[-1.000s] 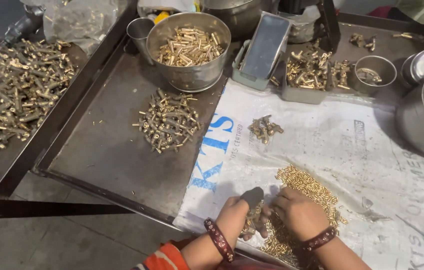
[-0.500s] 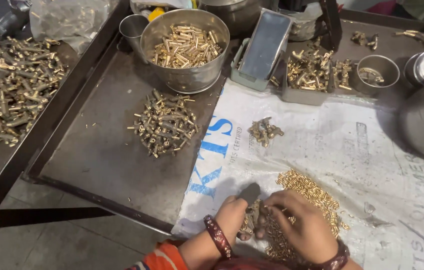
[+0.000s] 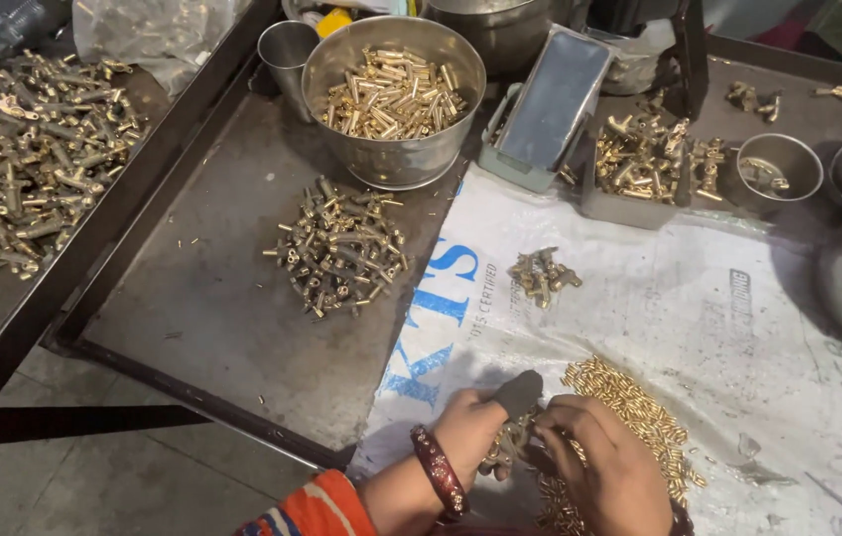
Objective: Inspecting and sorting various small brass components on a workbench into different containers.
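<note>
At the near edge of the tabletop, your left hand (image 3: 468, 429) pinches a small brass fitting (image 3: 500, 452) under a dark tool (image 3: 520, 392), while your right hand (image 3: 604, 467) curls over the heap of small brass pins (image 3: 629, 412); keep the fitting steady and feed one pin at a time. Around you, from left, lie a dark metal tray (image 3: 202, 318) with a pile of brass fittings (image 3: 339, 248), a steel bowl of brass tubes (image 3: 393, 94) and a white woven sack (image 3: 699, 318).
</note>
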